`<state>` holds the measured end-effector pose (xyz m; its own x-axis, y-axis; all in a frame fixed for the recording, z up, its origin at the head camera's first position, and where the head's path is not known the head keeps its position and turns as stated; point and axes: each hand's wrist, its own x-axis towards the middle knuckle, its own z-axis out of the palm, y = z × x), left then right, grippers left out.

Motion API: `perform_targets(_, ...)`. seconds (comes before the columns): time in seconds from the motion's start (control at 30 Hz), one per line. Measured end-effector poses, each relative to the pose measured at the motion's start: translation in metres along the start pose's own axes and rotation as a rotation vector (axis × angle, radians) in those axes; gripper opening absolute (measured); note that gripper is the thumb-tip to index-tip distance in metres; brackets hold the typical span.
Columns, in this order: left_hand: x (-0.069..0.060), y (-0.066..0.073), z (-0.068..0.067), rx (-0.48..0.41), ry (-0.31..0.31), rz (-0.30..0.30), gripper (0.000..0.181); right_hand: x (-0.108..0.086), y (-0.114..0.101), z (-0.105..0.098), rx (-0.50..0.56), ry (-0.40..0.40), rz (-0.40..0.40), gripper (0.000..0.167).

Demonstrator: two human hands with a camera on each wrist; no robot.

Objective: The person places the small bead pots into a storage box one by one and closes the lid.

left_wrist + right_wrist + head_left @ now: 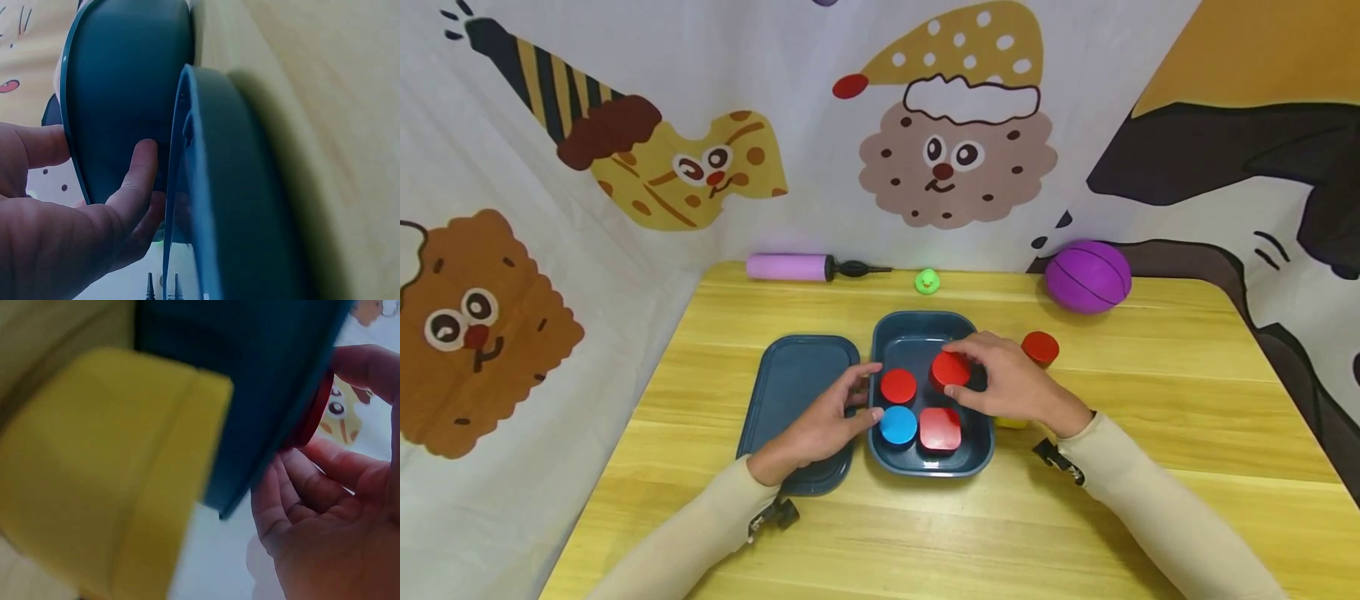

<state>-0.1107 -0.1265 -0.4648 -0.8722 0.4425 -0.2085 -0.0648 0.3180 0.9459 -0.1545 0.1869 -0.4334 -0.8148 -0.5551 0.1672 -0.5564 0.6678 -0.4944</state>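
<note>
A dark blue rectangular box [932, 477] stands on the table. Inside are a red round piece [898, 387], a blue round piece [898, 426] and a red square-topped piece [940, 430]. My right hand [1011, 379] pinches another red round piece [950, 370] between thumb and fingers, at the box's right side. My left hand [827, 421] touches the box's left side, with fingers against the outer wall [125, 75] and a fingertip at the rim. Left of the box lies a matching dark blue lid [801, 400], partly under my left hand.
Right of the box are a red round piece [1041, 348] and a yellow piece [112, 469], mostly hidden in the head view. Along the back edge lie a purple hand pump [790, 267], a green toy duck [927, 282] and a purple ball [1088, 277]. A printed cloth hangs behind.
</note>
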Motion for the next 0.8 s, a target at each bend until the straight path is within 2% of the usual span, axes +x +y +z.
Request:
perform_targets(0.17,0.001,-0.001,0.000,0.000,-0.004,-0.001,0.068,0.004,-0.007,0.012,-0.020,-0.066,-0.036,0.059)
perform_targets(0.37,0.001,0.000,-0.001,0.006,-0.009,-0.005,0.068,0.007,-0.010,0.021,-0.056,-0.081,-0.095,0.058)
perform_targets(0.6,0.001,-0.001,-0.001,0.007,-0.006,0.015,0.068,0.008,-0.013,0.027,-0.103,-0.128,-0.085,0.054)
perform_targets(0.8,0.001,-0.002,0.000,0.008,-0.004,0.019,0.067,0.007,-0.013,0.028,-0.105,-0.127,-0.081,0.052)
